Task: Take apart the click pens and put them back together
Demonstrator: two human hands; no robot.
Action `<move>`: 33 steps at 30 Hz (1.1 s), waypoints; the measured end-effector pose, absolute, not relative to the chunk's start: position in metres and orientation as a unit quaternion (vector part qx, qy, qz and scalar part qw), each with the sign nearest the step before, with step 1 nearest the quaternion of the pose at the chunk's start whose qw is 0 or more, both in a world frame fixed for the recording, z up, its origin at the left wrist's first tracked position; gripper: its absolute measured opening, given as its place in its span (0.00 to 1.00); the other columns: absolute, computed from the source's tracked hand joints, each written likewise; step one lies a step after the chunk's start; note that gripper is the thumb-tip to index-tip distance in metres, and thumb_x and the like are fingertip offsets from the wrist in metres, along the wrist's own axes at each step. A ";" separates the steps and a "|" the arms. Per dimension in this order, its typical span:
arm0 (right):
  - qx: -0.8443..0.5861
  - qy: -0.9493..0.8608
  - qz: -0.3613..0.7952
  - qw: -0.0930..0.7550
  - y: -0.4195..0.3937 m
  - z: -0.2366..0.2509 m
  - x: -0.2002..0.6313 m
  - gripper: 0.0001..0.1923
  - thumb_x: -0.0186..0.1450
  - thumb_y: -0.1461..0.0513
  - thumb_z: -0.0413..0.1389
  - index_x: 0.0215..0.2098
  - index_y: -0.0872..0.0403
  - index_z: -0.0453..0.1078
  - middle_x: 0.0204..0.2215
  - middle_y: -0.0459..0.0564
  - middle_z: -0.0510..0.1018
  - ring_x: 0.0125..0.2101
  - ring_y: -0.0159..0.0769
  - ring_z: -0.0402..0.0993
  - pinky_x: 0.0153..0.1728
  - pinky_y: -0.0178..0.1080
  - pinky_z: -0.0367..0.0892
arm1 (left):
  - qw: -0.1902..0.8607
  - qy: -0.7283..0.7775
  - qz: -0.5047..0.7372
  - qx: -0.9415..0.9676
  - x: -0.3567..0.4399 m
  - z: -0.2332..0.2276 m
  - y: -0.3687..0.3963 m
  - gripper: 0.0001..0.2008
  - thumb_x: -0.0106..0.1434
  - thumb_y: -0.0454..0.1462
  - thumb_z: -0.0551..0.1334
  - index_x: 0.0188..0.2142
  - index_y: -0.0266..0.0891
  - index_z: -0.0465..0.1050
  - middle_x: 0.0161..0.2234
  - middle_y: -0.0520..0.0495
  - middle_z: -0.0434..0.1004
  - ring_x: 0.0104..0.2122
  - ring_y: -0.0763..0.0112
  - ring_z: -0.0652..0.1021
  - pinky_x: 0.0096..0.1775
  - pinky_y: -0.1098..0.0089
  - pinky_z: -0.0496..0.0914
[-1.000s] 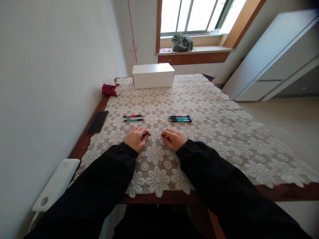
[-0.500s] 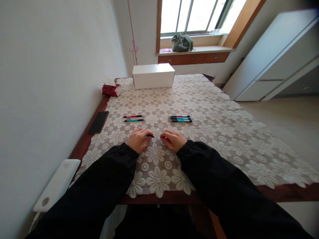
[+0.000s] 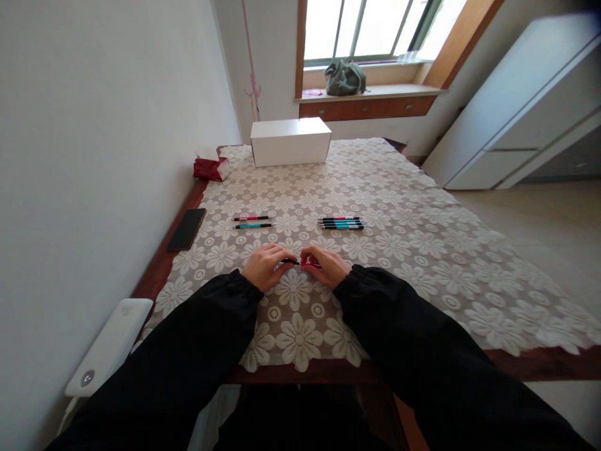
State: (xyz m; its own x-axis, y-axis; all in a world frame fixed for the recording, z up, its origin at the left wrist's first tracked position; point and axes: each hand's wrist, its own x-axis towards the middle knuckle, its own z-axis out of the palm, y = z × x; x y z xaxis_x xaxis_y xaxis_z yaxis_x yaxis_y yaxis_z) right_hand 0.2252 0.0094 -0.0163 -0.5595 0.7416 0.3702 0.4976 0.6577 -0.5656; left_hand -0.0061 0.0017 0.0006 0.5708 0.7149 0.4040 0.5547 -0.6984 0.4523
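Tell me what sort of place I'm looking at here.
Probably a room in a home, perhaps a dining area: a floral lace tablecloth covers the table, a soft green-grey bag sits on the windowsill, and a tall white unit, possibly a refrigerator, stands at the right.

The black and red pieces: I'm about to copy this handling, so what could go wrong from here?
The black piece in the left hand and red piece in the right hand sit almost end to end; a crooked push might catch.

Both are slim, so either might slip from its grip onto the tablecloth.

The teal pen beyond the left hand could get nudged.
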 end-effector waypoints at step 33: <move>-0.376 -0.877 0.142 0.263 0.006 -0.013 0.225 0.08 0.71 0.57 0.52 0.43 0.51 0.70 0.35 0.49 0.80 0.32 0.35 0.75 0.35 0.35 0.64 | 0.168 0.376 0.335 0.847 -0.006 -0.005 0.000 0.06 0.66 0.41 0.64 0.40 0.42 0.76 0.36 0.49 0.81 0.38 0.67 0.80 0.44 0.64 0.75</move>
